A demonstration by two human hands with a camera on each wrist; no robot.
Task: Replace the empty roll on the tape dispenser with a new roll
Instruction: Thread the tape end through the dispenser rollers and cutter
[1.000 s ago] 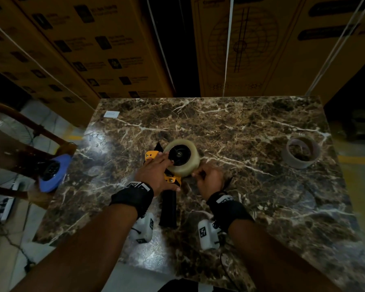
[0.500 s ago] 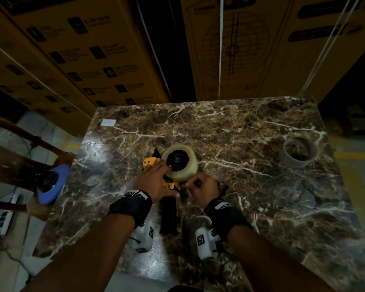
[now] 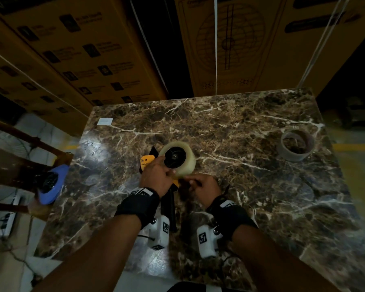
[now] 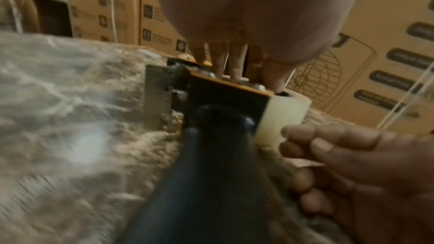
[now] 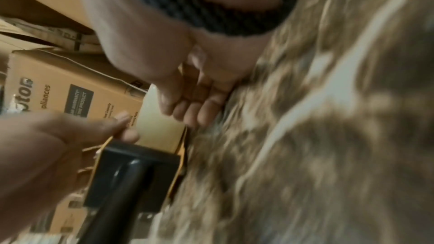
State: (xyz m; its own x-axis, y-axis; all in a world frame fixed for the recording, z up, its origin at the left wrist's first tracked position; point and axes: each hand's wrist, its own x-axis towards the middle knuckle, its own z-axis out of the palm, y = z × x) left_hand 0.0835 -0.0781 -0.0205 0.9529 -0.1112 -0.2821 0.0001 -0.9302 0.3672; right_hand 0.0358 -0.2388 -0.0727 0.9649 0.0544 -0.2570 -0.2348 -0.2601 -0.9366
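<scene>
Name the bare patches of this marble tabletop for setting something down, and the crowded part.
Bare: the far strip between the white label and the grey ring; the near right corner. Crowded: the middle, with left hand, right hand and tape dispenser.

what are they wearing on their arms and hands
No sleeves or gloves. Behind the left hand and right hand sits a black wrist band with a white label; under each hangs a white camera box bearing a black square marker and a thin black cable.
</scene>
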